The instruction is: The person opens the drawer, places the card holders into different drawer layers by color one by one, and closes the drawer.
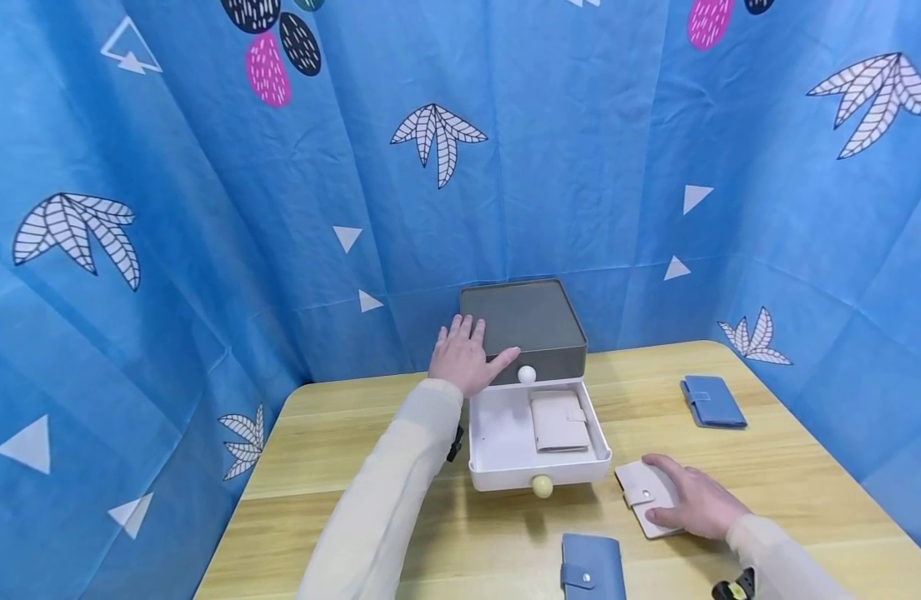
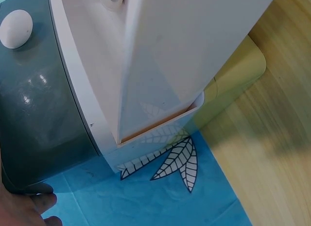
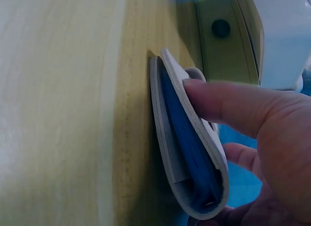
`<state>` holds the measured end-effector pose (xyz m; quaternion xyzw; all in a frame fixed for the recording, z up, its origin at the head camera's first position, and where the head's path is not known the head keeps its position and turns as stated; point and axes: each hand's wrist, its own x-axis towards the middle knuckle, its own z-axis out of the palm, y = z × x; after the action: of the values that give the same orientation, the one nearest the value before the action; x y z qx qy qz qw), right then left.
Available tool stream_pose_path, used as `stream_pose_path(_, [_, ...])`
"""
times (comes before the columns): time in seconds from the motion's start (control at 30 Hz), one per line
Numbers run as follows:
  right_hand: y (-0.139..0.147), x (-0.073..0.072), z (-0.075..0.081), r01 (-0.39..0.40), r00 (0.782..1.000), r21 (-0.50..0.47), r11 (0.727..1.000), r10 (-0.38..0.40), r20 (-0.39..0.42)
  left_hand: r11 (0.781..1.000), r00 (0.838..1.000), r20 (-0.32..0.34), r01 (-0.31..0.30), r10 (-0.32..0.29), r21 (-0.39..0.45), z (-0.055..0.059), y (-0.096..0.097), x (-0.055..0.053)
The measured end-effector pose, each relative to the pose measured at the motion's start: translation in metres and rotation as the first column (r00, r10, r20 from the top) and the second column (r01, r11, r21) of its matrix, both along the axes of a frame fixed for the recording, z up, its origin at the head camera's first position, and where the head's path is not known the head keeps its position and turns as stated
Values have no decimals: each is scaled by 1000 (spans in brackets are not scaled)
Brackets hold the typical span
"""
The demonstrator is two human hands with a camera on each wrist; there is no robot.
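My left hand (image 1: 460,358) rests on the front left corner of a grey drawer box (image 1: 531,317), fingers spread over its top and thumb along its front. Below, a white drawer (image 1: 501,446) with a yellowish round knob is pulled out. Inside it, toward the right, lies a cream snap card holder (image 1: 559,423). To the right of the drawer, my right hand (image 1: 700,502) grips another cream card holder (image 1: 640,478) across its width. The right wrist view shows the thumb on its cover by the strap, fingers behind the spine, and blue sleeves (image 3: 187,133) between the covers.
A blue card holder (image 1: 713,402) lies at the right of the wooden table (image 1: 340,467). Another blue card holder (image 1: 593,558) with a snap strap sits near the front. Behind the box hangs a patterned blue curtain (image 1: 565,200), which also encloses both sides.
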<state>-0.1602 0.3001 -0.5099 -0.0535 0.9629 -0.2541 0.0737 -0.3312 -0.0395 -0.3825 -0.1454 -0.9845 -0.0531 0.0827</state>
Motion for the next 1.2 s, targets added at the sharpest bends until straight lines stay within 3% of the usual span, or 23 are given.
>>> stream_pose_path(0.27, [7,-1,-5,-28,999,-118,993,32,31,1000,1000,3,-2,2,2,-2,1,-1])
stream_pose_path(0.43, [17,-2,-1,-55,994,-235,970,75,78,1000,1000,5,-5,5,-11,-3,0,-2])
stream_pose_path(0.63, [24,-3,3,-87,990,-339,937,121,78,1000,1000,16,-7,7,-6,-2,-1,-2])
stream_pose_path(0.83, [30,-3,2,-138,976,-467,874,199,85,1000,1000,14,-1,1,0,-2,0,-2])
stream_pose_path(1.07, [36,-7,-2,-146,966,-561,815,240,98,1000,1000,9,0,0,0,-1,0,-2])
stream_pose_path(1.2, [38,-7,-3,-162,955,-620,768,281,98,1000,1000,7,2,-2,-3,-1,1,-2])
